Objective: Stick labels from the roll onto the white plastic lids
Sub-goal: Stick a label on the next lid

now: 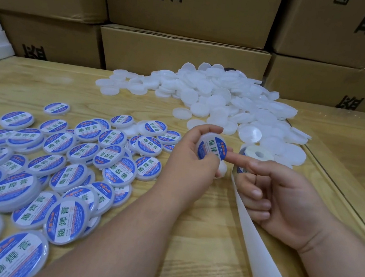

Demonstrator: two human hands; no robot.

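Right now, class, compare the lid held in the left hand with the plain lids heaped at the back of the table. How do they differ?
The held lid carries a blue and white label; the heaped lids are bare white. The held lid is lifted and tilted in the left hand, with the right hand pressing a forefinger on it; the heaped lids lie loose, overlapping on the table. Both are round white plastic.

My left hand (194,153) and right hand (284,197) are bare. Both forearms are bare too, no sleeves showing. I wear no rings.
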